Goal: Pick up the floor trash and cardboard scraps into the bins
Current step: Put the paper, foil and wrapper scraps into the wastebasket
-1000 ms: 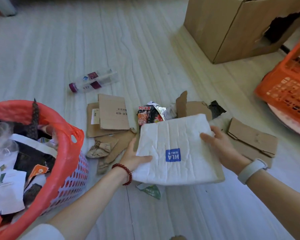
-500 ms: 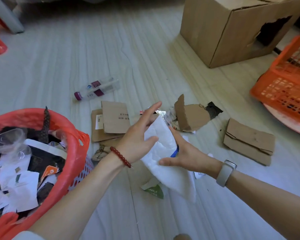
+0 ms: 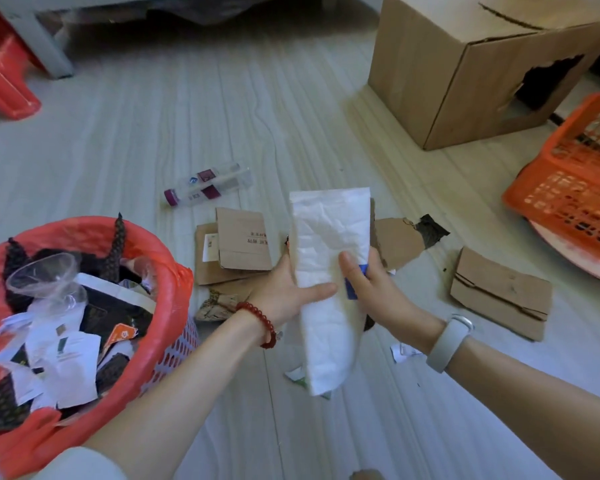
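At the frame's center, the left hand (image 3: 284, 292) and the right hand (image 3: 371, 289) both gripped the folded white bag (image 3: 326, 271), thumbs pressed on its face. It probably should be pressed flatter, then dropped into the red-lined bin (image 3: 174, 271) at lower left.

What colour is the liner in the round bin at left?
Red plastic liner, clearest in the head view.

Red stool (image 3: 0, 74), grey furniture leg (image 3: 44, 43)
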Tool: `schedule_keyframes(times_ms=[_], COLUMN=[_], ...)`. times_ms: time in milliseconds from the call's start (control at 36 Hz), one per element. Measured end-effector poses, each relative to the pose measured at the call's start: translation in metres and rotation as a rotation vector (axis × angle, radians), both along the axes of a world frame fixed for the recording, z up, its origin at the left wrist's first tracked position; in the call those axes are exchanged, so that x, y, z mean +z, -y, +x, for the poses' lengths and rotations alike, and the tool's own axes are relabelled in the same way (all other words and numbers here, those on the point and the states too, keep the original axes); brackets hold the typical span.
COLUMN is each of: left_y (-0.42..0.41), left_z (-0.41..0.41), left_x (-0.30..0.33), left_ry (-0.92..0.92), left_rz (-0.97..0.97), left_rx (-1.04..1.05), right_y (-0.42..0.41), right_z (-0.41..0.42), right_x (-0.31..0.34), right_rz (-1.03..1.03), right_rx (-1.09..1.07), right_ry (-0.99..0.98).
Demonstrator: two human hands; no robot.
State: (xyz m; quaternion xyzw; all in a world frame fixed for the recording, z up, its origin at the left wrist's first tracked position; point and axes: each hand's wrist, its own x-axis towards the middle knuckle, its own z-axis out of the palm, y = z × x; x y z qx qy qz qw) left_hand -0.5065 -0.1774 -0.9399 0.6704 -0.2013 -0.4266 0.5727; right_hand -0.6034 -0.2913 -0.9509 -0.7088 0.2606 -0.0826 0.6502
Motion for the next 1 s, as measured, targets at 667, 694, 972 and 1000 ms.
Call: schedule_keyframes(times_ms=[667, 694, 972, 1000], left_y=[-0.043, -0.042, -0.039, -0.039], left_z=[0.022, 0.022, 0.023, 0.023], left_x=[-0.053, -0.055, -0.065, -0.065], left_ry=[0.853, 0.844, 0.769, 0.772], left_rz=[0.788, 0.779, 0.73, 0.722], left_rx=[-0.008, -0.002, 0.004, 0.006], right_y=[0.02, 0.022, 0.021, 0.019], right_z=[-0.047, -0.038, -0.012, -0.016], right_x=[-0.118, -0.115, -0.148, -0.146], right_rz=[-0.714, -0.735, -0.954, -0.974], right_rx=[0.115, 0.097, 0.525, 0.511], right_ry=[-0.56, -0.492, -0.805, -0.778])
